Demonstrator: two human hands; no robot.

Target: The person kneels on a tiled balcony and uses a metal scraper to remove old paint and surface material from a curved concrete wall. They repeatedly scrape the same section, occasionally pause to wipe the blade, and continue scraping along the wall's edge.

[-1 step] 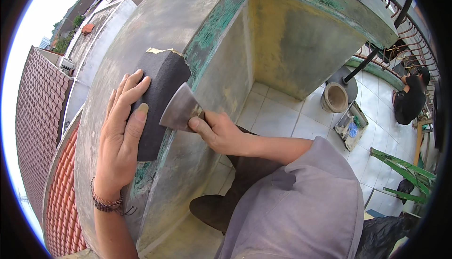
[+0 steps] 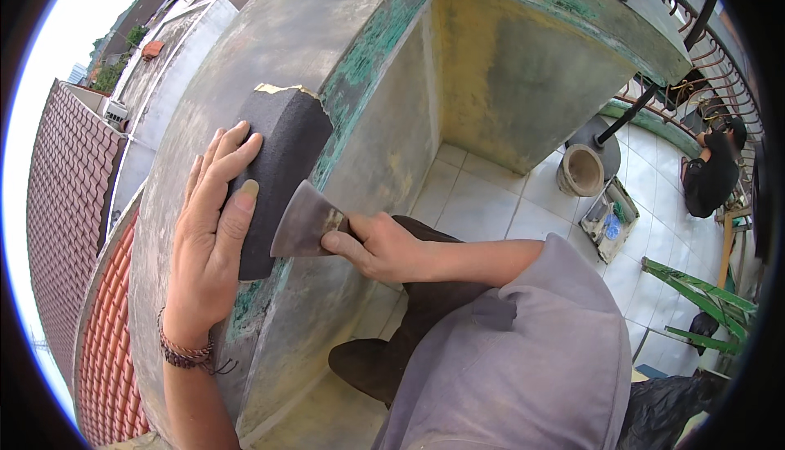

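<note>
Black sandpaper (image 2: 286, 152) folded over inner edge of parapet wall (image 2: 327, 21). Left hand (image 2: 214, 225) flat on it atop wall, fingers extended, thumb apart, presumably pinning it. Right hand (image 2: 383, 247), wall's inner side, clamped round scraper (image 2: 301, 225), likely steadying blade.

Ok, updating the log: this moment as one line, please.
left hand: on dark sheet | right hand: gripping scraper | dark sheet: draped over wall edge

The right hand (image 2: 383, 247) has moved down toward the wearer, carrying the wide, grey metal scraper blade (image 2: 304, 223) along the dark, rough sheet with a torn pale edge (image 2: 286, 143). The blade now lies nearer the sheet's lower end, exposing more of its upper right side.
</note>
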